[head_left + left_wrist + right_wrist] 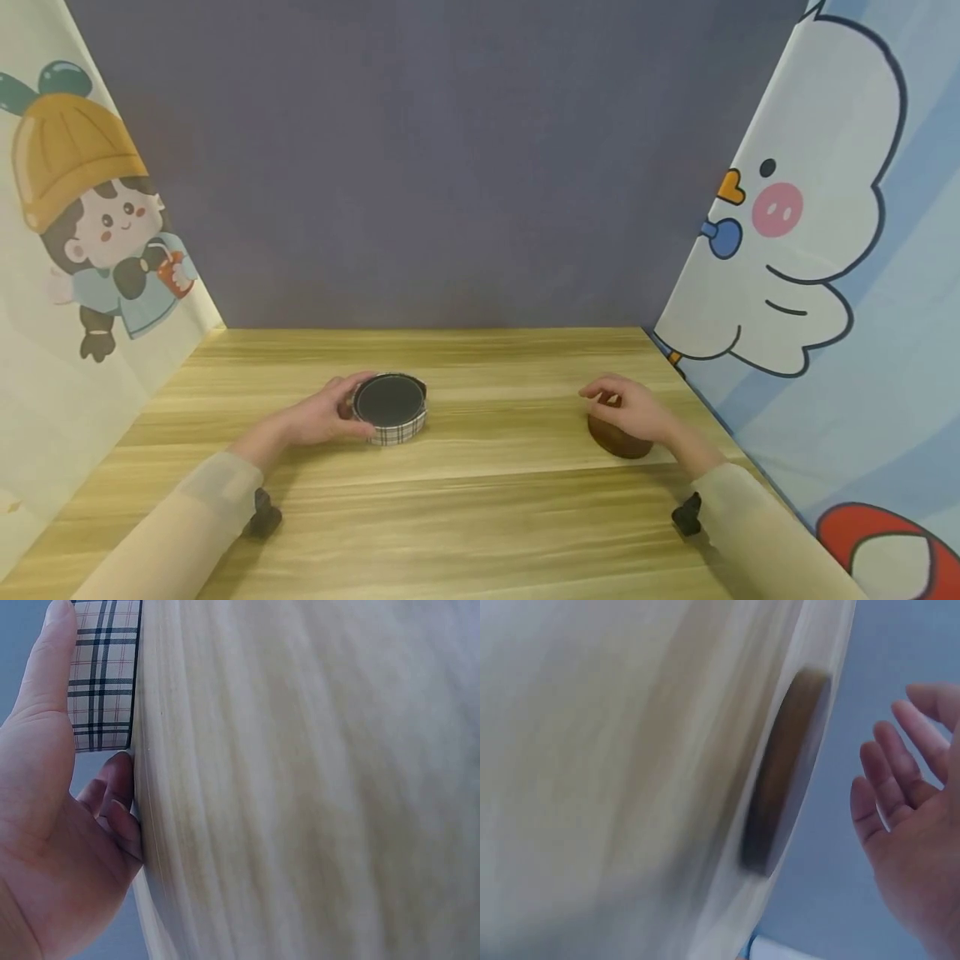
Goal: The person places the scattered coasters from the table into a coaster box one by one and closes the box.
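Observation:
A low round box [390, 402] with a black top and a plaid side stands on the wooden table, left of the middle. My left hand [326, 414] grips its left side, thumb along the near side and index finger at the far edge. The left wrist view shows the thumb lying against the plaid band [105, 675], the other fingers low by the tabletop. Over on the right, a brown wooden disc [621, 442] lies flat, partly hidden under my right hand [636, 410]. That hand hovers above the disc [784, 776], fingers loosely bent and apart from it, holding nothing.
The wood-grain table [480, 517] ends at a dark grey wall [435, 167] behind. Printed cartoon panels rise on both sides, with a white duck [825, 167] at right. A small black device [262, 514] sits at the left wrist, another [687, 515] at the right.

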Motion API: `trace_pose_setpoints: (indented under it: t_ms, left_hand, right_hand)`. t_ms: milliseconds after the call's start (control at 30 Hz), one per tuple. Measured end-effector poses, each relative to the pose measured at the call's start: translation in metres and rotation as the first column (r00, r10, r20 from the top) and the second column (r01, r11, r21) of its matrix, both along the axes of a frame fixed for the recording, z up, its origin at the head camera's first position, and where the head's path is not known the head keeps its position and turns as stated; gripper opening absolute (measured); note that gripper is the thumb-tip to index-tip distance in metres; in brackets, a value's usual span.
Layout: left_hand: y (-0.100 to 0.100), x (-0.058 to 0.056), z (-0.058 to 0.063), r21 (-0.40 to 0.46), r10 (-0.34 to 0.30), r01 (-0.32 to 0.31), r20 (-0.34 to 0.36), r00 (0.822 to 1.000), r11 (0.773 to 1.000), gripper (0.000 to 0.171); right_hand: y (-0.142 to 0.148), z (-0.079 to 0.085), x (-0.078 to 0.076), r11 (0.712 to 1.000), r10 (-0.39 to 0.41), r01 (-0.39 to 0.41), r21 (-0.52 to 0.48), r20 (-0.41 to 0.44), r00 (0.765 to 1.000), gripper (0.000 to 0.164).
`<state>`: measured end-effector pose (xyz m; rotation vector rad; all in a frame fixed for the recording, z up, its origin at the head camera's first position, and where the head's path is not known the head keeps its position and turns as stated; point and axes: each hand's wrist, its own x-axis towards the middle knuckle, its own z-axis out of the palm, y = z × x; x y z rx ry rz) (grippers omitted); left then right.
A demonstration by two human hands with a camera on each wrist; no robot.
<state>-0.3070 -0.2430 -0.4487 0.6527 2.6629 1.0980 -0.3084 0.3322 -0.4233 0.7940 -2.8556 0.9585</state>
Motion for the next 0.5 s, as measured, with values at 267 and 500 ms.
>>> trace_pose_setpoints:
  t_ms: [267, 500]
  left_hand:
    - [0.001, -0.001, 0.001, -0.004, -0.014, 0.014, -0.005, 1.0, 1.0, 0.106]
    - [0.002, 0.0, 0.003, -0.011, -0.013, 0.013, -0.009, 1.0, 1.0, 0.106]
  right_hand:
    - [0.044, -0.005, 0.008, 1.0, -0.009, 0.009, 0.011, 0.07, 0.997, 0.054]
    - [0.059, -0.007, 0.013, 0.998, -0.033, 0.025, 0.057, 0.153, 0.988, 0.072]
